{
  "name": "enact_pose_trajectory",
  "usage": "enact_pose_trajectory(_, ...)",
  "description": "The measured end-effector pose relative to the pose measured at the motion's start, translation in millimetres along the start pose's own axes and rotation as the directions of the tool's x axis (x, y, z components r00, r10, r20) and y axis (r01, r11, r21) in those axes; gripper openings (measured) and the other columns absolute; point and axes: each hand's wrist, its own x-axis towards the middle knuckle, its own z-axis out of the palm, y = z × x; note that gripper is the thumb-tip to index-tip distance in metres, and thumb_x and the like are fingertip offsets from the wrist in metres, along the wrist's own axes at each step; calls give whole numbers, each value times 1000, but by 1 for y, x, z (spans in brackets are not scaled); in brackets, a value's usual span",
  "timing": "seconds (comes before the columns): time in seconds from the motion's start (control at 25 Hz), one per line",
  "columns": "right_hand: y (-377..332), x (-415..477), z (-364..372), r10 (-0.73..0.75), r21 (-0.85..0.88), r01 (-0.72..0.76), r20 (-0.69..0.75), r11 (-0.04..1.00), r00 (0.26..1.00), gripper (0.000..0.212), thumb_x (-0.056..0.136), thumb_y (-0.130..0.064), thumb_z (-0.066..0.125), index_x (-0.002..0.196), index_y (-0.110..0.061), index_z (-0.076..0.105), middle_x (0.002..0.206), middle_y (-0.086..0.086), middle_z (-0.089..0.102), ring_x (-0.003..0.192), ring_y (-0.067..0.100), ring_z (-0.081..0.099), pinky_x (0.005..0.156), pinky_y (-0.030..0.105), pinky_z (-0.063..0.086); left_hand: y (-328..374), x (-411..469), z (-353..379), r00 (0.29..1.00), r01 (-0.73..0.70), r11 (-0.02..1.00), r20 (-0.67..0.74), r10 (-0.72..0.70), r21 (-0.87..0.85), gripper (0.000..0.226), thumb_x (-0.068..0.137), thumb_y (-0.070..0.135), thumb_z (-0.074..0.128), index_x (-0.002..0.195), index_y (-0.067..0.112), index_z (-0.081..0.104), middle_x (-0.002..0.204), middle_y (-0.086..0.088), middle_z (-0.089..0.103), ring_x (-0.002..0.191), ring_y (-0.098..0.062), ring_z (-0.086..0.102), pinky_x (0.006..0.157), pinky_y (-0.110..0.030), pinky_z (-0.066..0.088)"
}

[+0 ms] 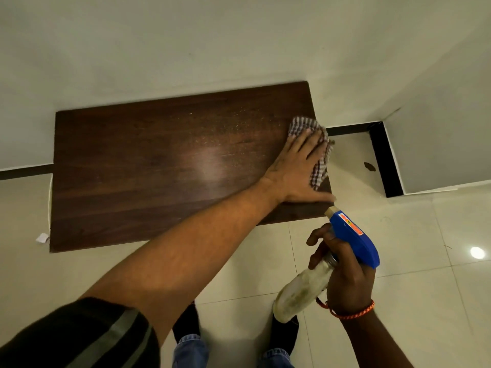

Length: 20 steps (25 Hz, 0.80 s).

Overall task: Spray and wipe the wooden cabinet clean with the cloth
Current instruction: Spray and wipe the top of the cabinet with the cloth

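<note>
The dark wooden cabinet top lies below me against the white wall, speckled with fine droplets near its far right part. My left hand reaches across it and presses flat on a checked cloth at the cabinet's right edge, fingers straight. My right hand grips a spray bottle with a blue trigger head, held in the air just off the cabinet's near right corner, nozzle pointing toward the cabinet.
Pale glossy floor tiles surround the cabinet. A white wall corner with black skirting juts out at the right. A dark scrap lies on the floor there, a white paper scrap at the cabinet's left. My feet stand below.
</note>
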Motion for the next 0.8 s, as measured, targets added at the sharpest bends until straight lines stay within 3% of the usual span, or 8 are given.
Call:
enact_pose_trajectory(0.12,1,-9,-4,22,6,-22,-20,1000,1000,21,83,-30,51,78,-16,67,66,18,64,43,34,55,45,36,49,21,-66,31,994,-99,989,53,94,109,134,69,92,53,162,9,4,171,-16,-2,157,-35,-6,127,-51,-8)
enact_pose_trajectory(0.32,-3,-16,-12,30,-34,-29,40,999,999,28,88,-18,46,79,-33,69,70,8,66,47,32,56,47,40,50,43,-108,43,997,-6,987,83,-8,164,101,92,20,68,163,16,-4,170,-11,-13,156,-33,-15,119,-45,-19)
enact_pose_trajectory(0.48,-13,-16,-18,12,-44,-9,66,999,998,26,87,-19,47,80,-33,68,71,9,65,46,29,56,45,36,49,51,-136,27,990,97,908,-52,-130,-408,81,95,16,68,161,22,23,172,-1,8,158,-17,0,121,-27,-8)
enact_pose_trajectory(0.52,-15,-18,-19,3,-46,0,77,999,997,25,87,-19,48,79,-31,68,71,9,65,46,30,56,45,35,49,53,-151,19,970,155,757,-48,-239,-635,71,95,15,68,157,24,35,168,1,24,155,-11,16,123,-22,3)
enact_pose_trajectory(0.6,-21,-21,-17,-13,-41,17,89,999,996,18,84,-26,51,78,-27,68,71,10,66,44,31,55,45,33,49,53,-186,0,887,228,180,128,-443,-957,48,96,15,69,141,24,56,147,0,58,135,-9,51,121,-26,33)
enact_pose_trajectory(0.68,-26,-26,-12,-37,-47,41,87,998,996,17,82,-31,52,78,-25,68,71,9,66,45,32,56,45,33,49,42,-222,-9,812,53,-420,284,-510,-906,52,88,12,72,138,12,58,134,-12,68,125,-26,63,110,-38,49)
enact_pose_trajectory(0.72,-28,-29,-8,-49,-49,53,81,997,995,18,82,-32,52,78,-24,68,71,9,67,46,32,56,46,33,49,34,-239,-10,793,-59,-621,341,-505,-782,65,80,8,73,142,6,53,135,-18,66,125,-33,63,107,-42,51)
enact_pose_trajectory(0.8,-32,-37,3,-72,-30,74,70,997,995,16,82,-32,53,79,-27,68,70,7,67,46,31,56,46,31,50,19,-275,-11,767,-232,-791,393,-507,-566,90,60,3,82,144,2,48,138,-25,61,124,-40,63,102,-49,54)
